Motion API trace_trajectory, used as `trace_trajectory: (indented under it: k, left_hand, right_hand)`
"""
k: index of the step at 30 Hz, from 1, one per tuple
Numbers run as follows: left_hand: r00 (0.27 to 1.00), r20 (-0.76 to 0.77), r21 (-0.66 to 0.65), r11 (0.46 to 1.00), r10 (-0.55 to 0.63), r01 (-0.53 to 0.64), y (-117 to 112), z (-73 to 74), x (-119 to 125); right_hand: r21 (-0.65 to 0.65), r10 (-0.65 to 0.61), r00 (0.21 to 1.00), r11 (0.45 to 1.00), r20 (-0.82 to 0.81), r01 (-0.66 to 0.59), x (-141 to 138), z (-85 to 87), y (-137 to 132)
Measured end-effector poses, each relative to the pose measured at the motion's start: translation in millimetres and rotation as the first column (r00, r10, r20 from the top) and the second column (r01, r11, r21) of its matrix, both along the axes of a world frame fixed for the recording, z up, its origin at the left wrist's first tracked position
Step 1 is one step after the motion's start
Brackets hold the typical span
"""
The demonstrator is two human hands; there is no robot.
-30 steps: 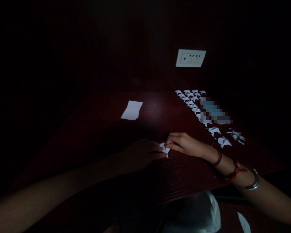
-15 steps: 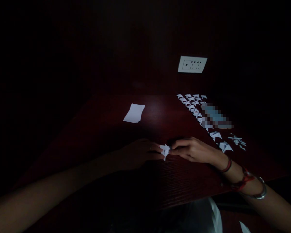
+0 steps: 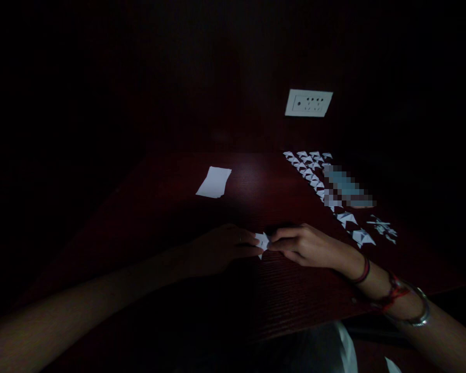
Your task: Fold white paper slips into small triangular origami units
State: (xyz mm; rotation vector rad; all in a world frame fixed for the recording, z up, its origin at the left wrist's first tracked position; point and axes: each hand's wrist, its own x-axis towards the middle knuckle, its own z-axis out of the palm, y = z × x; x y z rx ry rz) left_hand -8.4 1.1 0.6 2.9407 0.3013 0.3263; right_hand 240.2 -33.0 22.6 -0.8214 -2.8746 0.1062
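Between my hands, over the dark red table, is a small white folded paper piece with pointed corners. My left hand, in shadow, pinches its left side between the fingers. From the right, my right hand has its thumb and fingertips closed on the other side. The fingers hide part of the folds. Similar folded paper shapes lie in rows at the right, with two larger-looking ones nearest my right hand.
A stack of white paper sheets lies on the table beyond my left hand. Thin paper scraps and a blurred flat bluish object are at the right. A wall socket is above the table.
The folded paper piece has turned slightly between my fingers and moved a little left. My right hand has shifted slightly left and down with it.
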Motion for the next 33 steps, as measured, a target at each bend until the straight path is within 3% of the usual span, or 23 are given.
trace_trajectory:
  k: [15, 25, 33]
  left_hand:
    - [0.998, 0.058, -0.016, 1.0, 0.003, -0.002, -0.2, -2.0, 0.7]
    - [0.999, 0.035, -0.029, 1.0, 0.004, -0.003, -1.4, 2.2, 1.4]
    - [1.0, 0.023, -0.015, 1.0, 0.011, -0.011, -3.1, 5.5, 3.3]
  right_hand:
    - [0.086, 0.022, 0.995, 0.996, 0.094, -0.03, 1.1, 3.1, -1.7]
    - [-0.097, 0.004, 1.0, 0.995, -0.025, -0.007, 3.2, 3.9, 1.0]
    - [-0.119, -0.013, 0.998, 0.993, -0.057, 0.007, 4.4, 2.4, 2.5]
